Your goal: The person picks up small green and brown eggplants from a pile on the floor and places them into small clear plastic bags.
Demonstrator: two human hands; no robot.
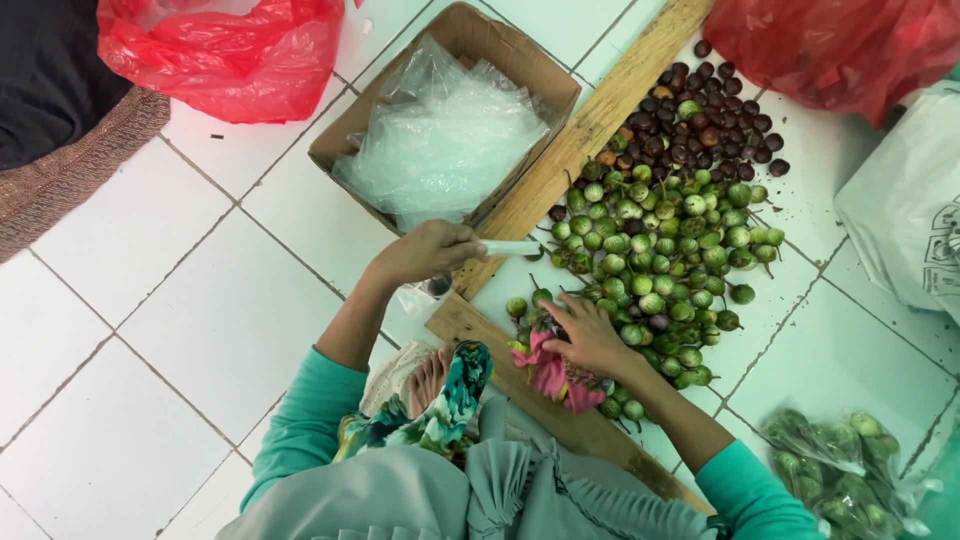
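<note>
**Inspector:** Start with the biggest items.

**Me:** I am sitting on the white tile floor [200, 330]. Two red bags [225, 50] are lying at the top corners. A cardboard box [470, 30] of clear plastic bags [440, 140] is sitting ahead of my left hand. A wooden plank [600, 110] is running diagonally from upper right towards me.

**Inspector:** And the produce?

**Me:** A heap of small green eggplants [660, 250] is lying right of the plank, with darker purple ones [700, 120] beyond it. A filled bag [840, 470] is resting at lower right.

**Inspector:** Your hands?

**Me:** My left hand [425, 252] is closing around a folded clear bag [510, 248], its long axis pointing right, towards the heap. My right hand [590, 335] is curling palm-down over the heap's near edge, touching eggplants; whether it is gripping one, I cannot tell.

**Inspector:** Which is nearer the heap?

**Me:** The right; the heap is lying directly under and beyond its fingers.
</note>
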